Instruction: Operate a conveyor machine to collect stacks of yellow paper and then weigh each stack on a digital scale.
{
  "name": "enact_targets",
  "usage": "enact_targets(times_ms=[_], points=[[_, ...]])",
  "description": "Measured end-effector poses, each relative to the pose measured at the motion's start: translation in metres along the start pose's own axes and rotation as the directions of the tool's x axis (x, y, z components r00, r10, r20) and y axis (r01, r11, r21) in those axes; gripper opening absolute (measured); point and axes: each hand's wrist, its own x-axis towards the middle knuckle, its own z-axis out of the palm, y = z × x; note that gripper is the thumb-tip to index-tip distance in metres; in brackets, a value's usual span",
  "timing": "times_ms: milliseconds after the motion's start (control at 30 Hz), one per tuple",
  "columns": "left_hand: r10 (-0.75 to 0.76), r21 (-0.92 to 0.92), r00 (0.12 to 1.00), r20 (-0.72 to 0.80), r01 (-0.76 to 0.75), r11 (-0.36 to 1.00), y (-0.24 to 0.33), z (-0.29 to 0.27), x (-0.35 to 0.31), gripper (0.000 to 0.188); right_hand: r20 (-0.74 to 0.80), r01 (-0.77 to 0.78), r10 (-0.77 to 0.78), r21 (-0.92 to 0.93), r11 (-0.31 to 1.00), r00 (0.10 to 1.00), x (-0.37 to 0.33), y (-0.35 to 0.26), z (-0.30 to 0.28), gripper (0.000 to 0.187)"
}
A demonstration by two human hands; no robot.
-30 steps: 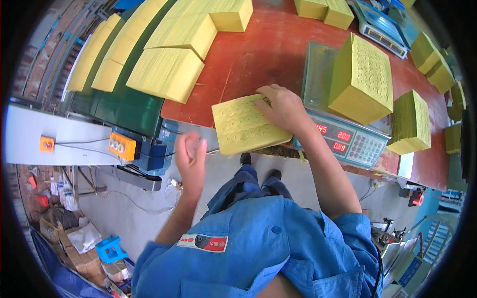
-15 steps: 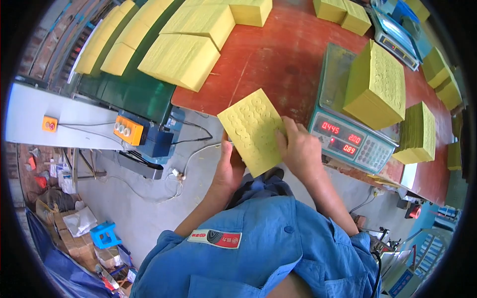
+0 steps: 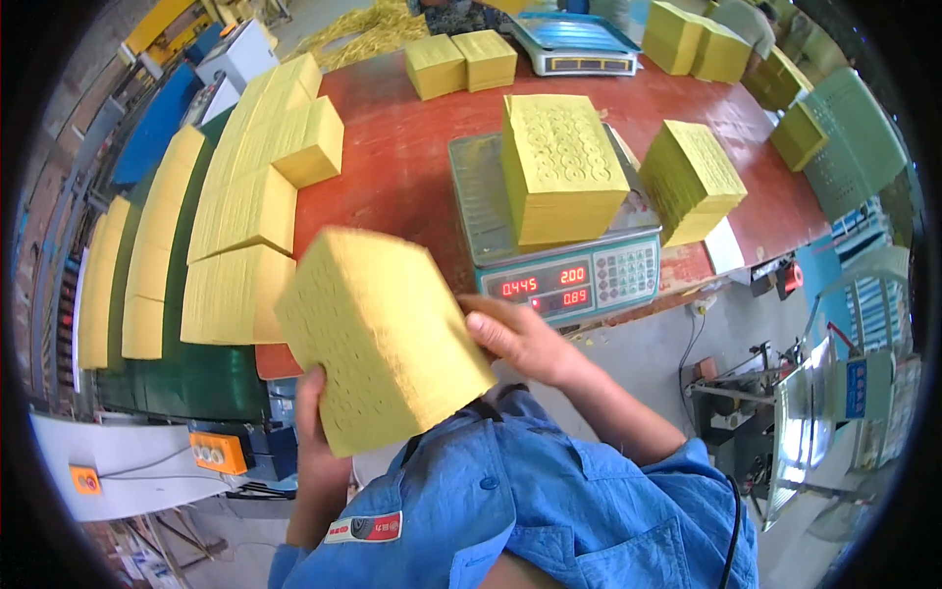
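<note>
A thick stack of yellow paper point(image 3: 407, 324) is held tilted before my chest, its loose-leaf edge turned up and its ring-stamped face toward the lower left. My left hand point(image 3: 314, 417) grips the lower left side, thumb on the stamped face, with its other fingers hidden. At the right end, my right hand point(image 3: 525, 339) has its thumb against the stack and its fingers partly hidden behind. Beyond it, another stamped paper stack point(image 3: 564, 182) sits upright on a digital scale point(image 3: 481, 221) with lit red digits.
The red table point(image 3: 392, 108) carries more yellow stacks point(image 3: 692, 177) and a second scale point(image 3: 579, 64) farther back. Rows of paper blocks point(image 3: 235, 285) lie at left beside a green conveyor point(image 3: 196, 388). An orange button box point(image 3: 218, 453) is below it. A person's hand shows at the far right back.
The stack has been tipped from stamped face up to edge up and raised closer, and my hands have shifted on it. My view has swung, bringing the table's far side into sight.
</note>
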Motion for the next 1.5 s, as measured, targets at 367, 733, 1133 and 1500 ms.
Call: enact_targets(times_ms=[367, 733, 1133, 1500], points=[[-0.137, 0.227, 0.874, 0.466, 0.032, 0.973, 0.05, 0.216, 0.2, 0.056, -0.502, 0.344, -0.235, 0.134, 0.929, 0.832, 0.013, -0.109, -0.157, 0.045], [-0.158, 0.481, 0.922, 0.353, -0.034, 0.876, 0.016, 0.229, 0.248, 0.071, -0.413, 0.183, -0.071, 0.24, 0.953, 0.908, 0.051, -0.072, -0.215, 0.036], [-0.081, 0.537, 0.939, 0.335, -0.119, 0.835, 0.014, 0.228, 0.234, 0.075, -0.403, 0.216, -0.131, 0.173, 0.961, 0.906, 0.049, -0.064, -0.218, 0.037], [0.008, 0.522, 0.936, 0.351, -0.202, 0.829, 0.004, 0.22, 0.23, 0.076, -0.501, 0.213, -0.182, 0.005, 0.977, 0.846, 0.057, -0.052, -0.209, 0.04]])
